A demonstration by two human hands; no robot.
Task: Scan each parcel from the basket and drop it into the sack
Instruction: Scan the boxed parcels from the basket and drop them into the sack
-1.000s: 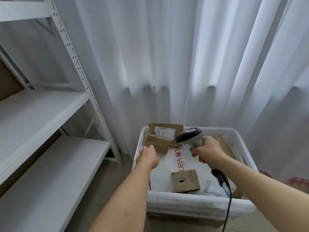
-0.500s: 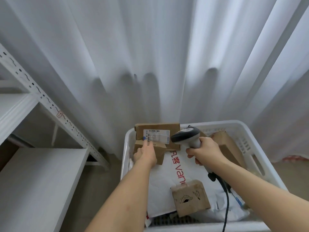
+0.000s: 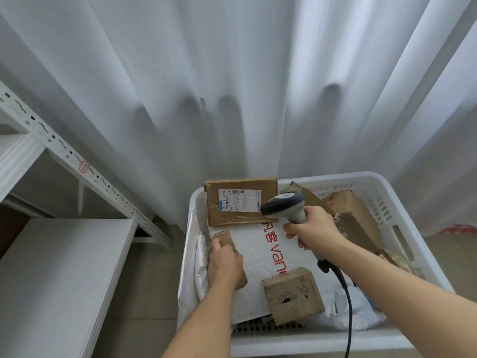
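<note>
- Two hands work inside white basket (image 3: 387, 202), head view only.
- Left hand (image 3: 225, 264) at 7 o'clock of basket interior, fingers curled over small brown box (image 3: 224, 239), gripping it against white mailer (image 3: 258, 254) with red print.
- Right hand (image 3: 313, 228) near basket centre, wrapped tight round scanner (image 3: 284, 205) handle; scanner head points to 9 o'clock, just beside labelled carton (image 3: 240, 200).
- Labelled carton stands upright at 11 o'clock against basket wall, barcode label facing camera.
- Torn box (image 3: 294, 295) lies at 6 o'clock on mailer.
- More brown cartons (image 3: 356, 218) at 2 o'clock.
- Scanner cable (image 3: 346, 293) trails toward 5 o'clock.
- Shelf rack (image 3: 51, 267) at 9 o'clock, curtain (image 3: 232, 86) at 12.
</note>
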